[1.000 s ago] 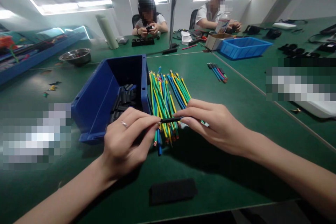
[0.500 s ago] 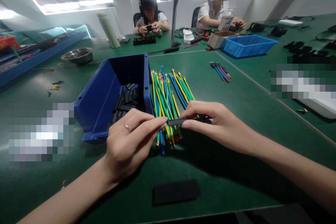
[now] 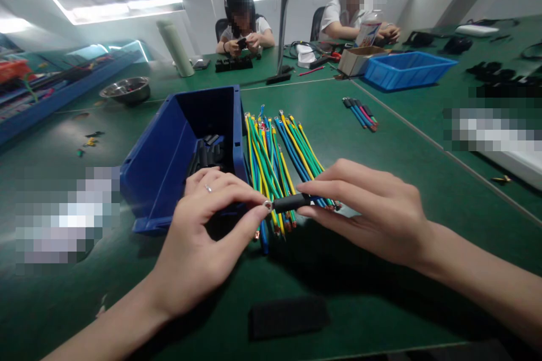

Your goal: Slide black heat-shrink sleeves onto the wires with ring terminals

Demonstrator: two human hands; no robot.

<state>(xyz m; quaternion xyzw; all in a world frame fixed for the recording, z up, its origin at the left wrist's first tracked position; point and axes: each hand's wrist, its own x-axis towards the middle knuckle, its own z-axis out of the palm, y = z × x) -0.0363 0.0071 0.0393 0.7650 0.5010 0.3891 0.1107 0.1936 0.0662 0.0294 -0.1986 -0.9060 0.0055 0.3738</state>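
Note:
My left hand (image 3: 207, 231) pinches a silver ring terminal (image 3: 267, 206) between thumb and forefinger. From it a short wire runs right into a black heat-shrink tube (image 3: 291, 203), and a bit of blue shows past the tube's far end. Thumb and fingers of my right hand (image 3: 376, 211) close on that right end of the tube. Beneath both hands lie several yellow, green and blue wires (image 3: 271, 169) with ring terminals at the far ends and bare copper at the near ends. More black tubes (image 3: 209, 152) fill part of the blue bin (image 3: 148, 180) left of the wires.
Nearest me lies a flat black block (image 3: 290, 317). A small bundle of capped wires (image 3: 359, 114) rests farther right, with a light-blue tray (image 3: 409, 70) behind it. A metal bowl (image 3: 126, 90) and a green bottle (image 3: 175, 48) stand back left. Two people sit across the table.
My left fingers now pinch the terminal's tip, leaving its ring in sight. My right hand has shifted right and its fingers have straightened along the tube.

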